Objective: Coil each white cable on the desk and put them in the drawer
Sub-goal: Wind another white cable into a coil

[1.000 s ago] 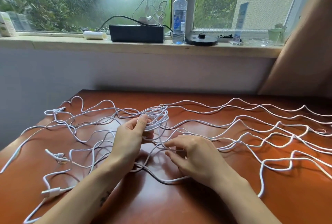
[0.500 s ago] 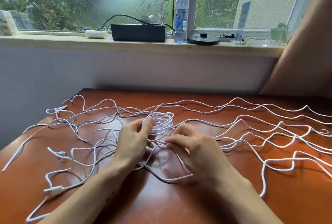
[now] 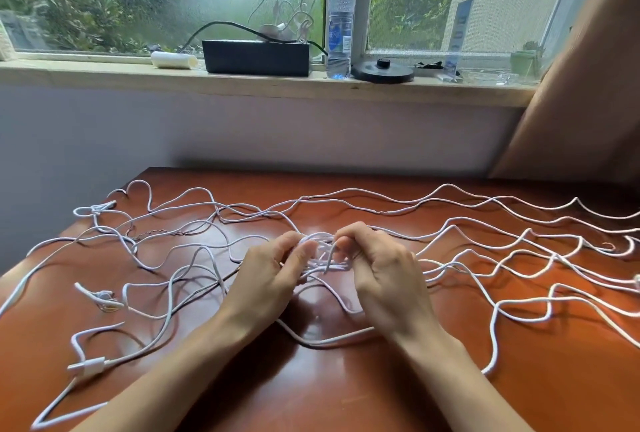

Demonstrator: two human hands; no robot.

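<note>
Right now the coil [image 3: 320,251] sits at the middle of the desk [image 3: 329,393], caught between the two hands and just ahead of both wrists, so neither hand has to reach for it. The left hand [image 3: 273,275] has its fingers curled, with thumb and forefinger pinching the coil's left side. The right hand [image 3: 381,279] is curled over the right side from above, its fingertips tucked down into the loops. The coil is a small, loose bundle of a few turns. What matters for the next wrap is where the slack lies. The uncoiled cables [image 3: 519,258] run in long wavy lines across the desk, their long axis left to right. Most of that length stretches away on the right, nearer the right hand. A shorter tangle ending in a plug [image 3: 86,366] lies off to the left, nearer the left hand. One slack loop [image 3: 332,341] curves toward the person just below the hands. Which of these feeds the coil I cannot tell, since the strands cross under the fingers. My guess is that the left hand serves as holder while the right draws in cable from its own side. No drawer is in view, and most of the cable is not yet coiled.
</note>
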